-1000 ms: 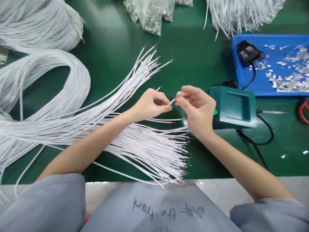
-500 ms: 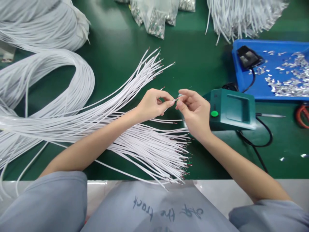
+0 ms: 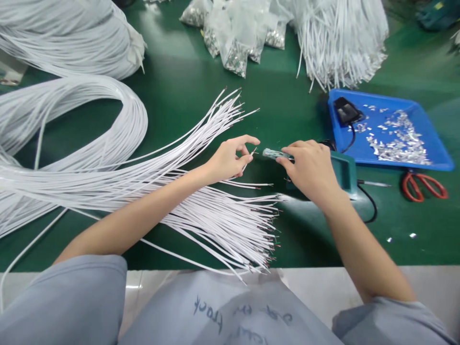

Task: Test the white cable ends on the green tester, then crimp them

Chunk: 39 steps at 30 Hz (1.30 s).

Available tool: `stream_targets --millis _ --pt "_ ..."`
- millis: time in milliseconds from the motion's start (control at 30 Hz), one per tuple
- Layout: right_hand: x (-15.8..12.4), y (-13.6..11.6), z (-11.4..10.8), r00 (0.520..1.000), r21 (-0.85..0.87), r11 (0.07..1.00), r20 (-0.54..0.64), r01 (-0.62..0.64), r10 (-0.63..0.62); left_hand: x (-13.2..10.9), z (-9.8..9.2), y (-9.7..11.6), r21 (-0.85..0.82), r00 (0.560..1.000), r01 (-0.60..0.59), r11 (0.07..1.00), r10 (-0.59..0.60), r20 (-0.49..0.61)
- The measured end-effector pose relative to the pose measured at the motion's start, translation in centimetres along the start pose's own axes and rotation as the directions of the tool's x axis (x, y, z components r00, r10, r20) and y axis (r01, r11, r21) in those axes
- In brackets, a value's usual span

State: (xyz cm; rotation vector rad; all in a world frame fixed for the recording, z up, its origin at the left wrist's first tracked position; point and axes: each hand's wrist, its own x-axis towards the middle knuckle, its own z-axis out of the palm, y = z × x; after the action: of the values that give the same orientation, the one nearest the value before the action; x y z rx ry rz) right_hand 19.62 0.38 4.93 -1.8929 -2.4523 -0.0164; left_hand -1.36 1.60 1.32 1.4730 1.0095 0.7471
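Note:
My left hand (image 3: 232, 155) pinches the end of one white cable (image 3: 247, 165) between thumb and fingers, with thin bared wires showing at its tip. To the right, the fingers of my right hand (image 3: 309, 165) are closed at one end of a small pale green, shiny piece (image 3: 276, 153); its kind is unclear. That hand covers part of a green machine (image 3: 343, 170). Below both hands, a fanned bundle of white cables (image 3: 223, 211) lies with its stripped ends to the right. Another bunch of cable ends (image 3: 215, 115) spreads up behind my left hand.
A blue tray (image 3: 436, 160) holds silvery bits and a black box with a cord (image 3: 348, 111). Red-handled scissors (image 3: 413, 189) lie below it. Clear bags of small metal parts (image 3: 235, 57), a white cable pile (image 3: 338, 48) and coiled cables (image 3: 134, 115) surround the work area.
My right hand has moved away from my left, over the green machine, and the pale piece now shows more. My left hand still pinches the cable. The camera view has shifted right.

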Motion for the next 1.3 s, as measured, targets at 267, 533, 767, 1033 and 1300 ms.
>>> stream_targets --millis 267,533,767,1033,1300 --pt "0.4 0.1 -0.1 0.968 -0.258 0.95 0.223 0.176 -0.119 0.3 -0.2 -0.6 0.158 0.993 -0.111 0.981 0.116 -0.025" --pt "0.8 0.4 0.2 0.97 -0.246 0.959 0.231 0.139 -0.081 0.2 0.0 -0.2 0.015 0.999 -0.03 0.999 0.031 -0.026" --pt "0.7 -1.2 0.2 0.958 -0.221 0.955 0.247 0.199 -0.142 0.7 0.2 -0.7 0.017 0.997 0.048 0.999 -0.047 -0.068" --pt "0.7 -1.7 0.5 0.957 -0.167 0.96 0.224 0.225 -0.185 0.9 0.1 -1.5 0.036 0.997 0.069 0.997 -0.067 -0.044" --pt "1.2 -0.3 1.2 0.997 0.056 0.996 0.02 0.073 -0.074 0.7 -0.1 -1.3 0.026 0.997 0.072 0.997 -0.071 -0.039"
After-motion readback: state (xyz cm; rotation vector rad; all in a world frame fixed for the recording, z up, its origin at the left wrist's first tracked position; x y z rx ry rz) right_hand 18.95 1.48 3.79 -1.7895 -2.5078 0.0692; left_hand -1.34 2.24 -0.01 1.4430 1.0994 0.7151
